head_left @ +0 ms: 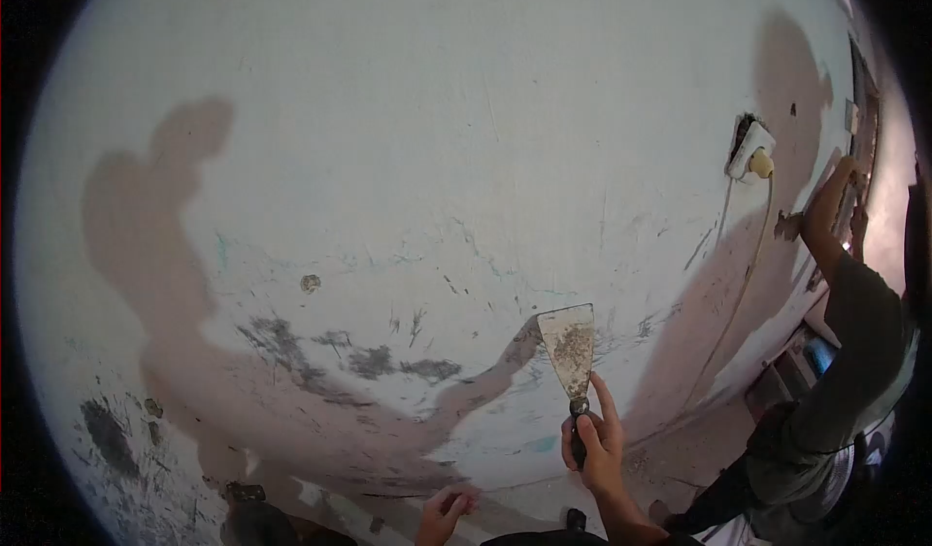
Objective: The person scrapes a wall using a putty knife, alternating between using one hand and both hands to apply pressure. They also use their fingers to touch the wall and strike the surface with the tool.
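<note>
My right hand is wrapped round the dark handle of a putty knife, whose wide, stained blade points up against the pale wall. Low at the bottom centre is my left hand, its fingers curled; whether anything is between them is too small to tell. Dark scuffs and scraped patches mark the wall left of the blade.
At the right, a co-worker in a dark top reaches an arm to the wall. A loose socket with a plug and hanging cable is on the wall. A dark shoe shows below.
</note>
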The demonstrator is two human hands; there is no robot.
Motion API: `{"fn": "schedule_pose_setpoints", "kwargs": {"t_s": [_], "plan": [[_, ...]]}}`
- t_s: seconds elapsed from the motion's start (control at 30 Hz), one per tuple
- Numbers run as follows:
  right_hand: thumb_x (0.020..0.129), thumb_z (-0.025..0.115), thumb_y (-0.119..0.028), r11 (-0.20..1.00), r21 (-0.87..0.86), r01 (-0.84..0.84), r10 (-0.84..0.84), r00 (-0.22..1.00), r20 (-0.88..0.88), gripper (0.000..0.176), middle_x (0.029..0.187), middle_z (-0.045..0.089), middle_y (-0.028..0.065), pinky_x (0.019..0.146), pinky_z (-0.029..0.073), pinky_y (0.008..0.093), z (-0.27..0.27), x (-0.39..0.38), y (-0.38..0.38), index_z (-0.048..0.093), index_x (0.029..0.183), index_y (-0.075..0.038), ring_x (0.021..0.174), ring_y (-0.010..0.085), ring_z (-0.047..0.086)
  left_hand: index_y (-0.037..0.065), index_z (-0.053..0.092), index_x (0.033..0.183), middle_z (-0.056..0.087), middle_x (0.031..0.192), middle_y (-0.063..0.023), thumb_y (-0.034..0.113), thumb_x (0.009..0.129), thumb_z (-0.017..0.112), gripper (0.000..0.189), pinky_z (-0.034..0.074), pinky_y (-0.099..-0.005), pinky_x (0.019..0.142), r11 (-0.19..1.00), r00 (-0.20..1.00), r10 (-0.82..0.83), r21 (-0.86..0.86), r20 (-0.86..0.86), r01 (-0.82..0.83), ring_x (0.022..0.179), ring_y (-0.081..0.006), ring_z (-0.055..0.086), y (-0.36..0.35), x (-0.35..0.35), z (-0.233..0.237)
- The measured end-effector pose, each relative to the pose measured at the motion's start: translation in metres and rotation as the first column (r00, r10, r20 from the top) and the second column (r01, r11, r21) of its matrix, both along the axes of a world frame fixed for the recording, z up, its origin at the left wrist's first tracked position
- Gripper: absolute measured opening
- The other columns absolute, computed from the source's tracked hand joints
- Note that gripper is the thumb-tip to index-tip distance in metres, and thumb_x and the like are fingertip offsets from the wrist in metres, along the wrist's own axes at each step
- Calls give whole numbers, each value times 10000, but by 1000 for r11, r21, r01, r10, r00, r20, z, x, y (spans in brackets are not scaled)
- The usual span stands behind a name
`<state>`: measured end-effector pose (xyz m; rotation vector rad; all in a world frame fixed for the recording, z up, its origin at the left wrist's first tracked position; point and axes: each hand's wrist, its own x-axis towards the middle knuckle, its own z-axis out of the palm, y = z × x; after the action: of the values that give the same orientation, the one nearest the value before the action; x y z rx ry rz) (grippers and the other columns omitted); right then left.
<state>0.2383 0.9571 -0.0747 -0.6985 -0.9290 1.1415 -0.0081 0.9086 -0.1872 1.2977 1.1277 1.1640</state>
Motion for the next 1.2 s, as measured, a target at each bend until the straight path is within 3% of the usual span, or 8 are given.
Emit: {"fn": "schedule_pose_setpoints", "kwargs": {"t_s": [0.23,0.37,0.57,0.63,0.77,0.8,0.93,1.2], "plan": [[960,528,-229,995,-3,95,-94,986,141,600,580,523,52,327,276,226,11,24,0,256,1447,-8,355,74,393,7,605,942,527,735,-18,188,954,535,195,418,-273,609,985,989,149,-97,25,-146,656,-109,483,-17,-41,-47],[969,520,-278,990,17,143,-143,952,271,604,547,492,21,325,253,220,28,29,11,270,1442,2,350,59,375,6,608,945,520,725,-14,167,954,527,181,409,-271,594,955,951,281,-133,126,-264,640,-102,472,-16,-25,-22],[980,490,-185,980,69,188,-199,953,229,512,555,484,-13,369,287,209,30,40,-4,329,1417,27,404,40,382,11,617,982,581,767,-25,232,949,551,233,447,-264,636,998,999,17,-64,-33,-20,693,-116,538,11,-7,2],[975,489,-175,966,60,251,-256,907,335,496,570,492,-13,384,298,204,20,48,-8,353,1408,24,419,36,390,-26,615,1035,634,857,-74,137,957,528,201,472,-268,719,967,997,-59,-244,58,71,791,-134,584,19,-2,-6],[968,495,-151,957,128,259,-288,808,514,466,594,499,-20,424,312,198,18,57,15,392,1390,18,477,27,392,-23,617,1034,634,847,-75,144,960,522,206,471,-271,716,967,996,-25,-251,81,45,787,-136,585,17,17,0],[983,440,-96,961,140,240,-278,828,486,452,540,424,-39,395,267,197,18,54,21,348,1407,27,416,28,342,-23,616,1035,636,846,-77,152,961,522,213,471,-276,715,963,995,-29,-264,97,54,787,-139,585,15,22,-3],[975,494,-154,950,178,255,-311,798,516,464,599,488,-32,438,321,201,11,59,8,386,1396,9,503,25,406,-25,616,1039,638,842,-79,176,961,531,232,470,-282,709,956,982,-156,-233,109,178,790,-138,585,18,30,-21],[975,474,-128,960,176,217,-275,835,477,450,566,483,-30,426,318,205,22,60,24,388,1390,24,464,29,399,-24,622,1027,638,842,-72,178,959,536,230,465,-276,712,953,986,-75,-280,151,115,789,-139,584,19,41,-22]]}}
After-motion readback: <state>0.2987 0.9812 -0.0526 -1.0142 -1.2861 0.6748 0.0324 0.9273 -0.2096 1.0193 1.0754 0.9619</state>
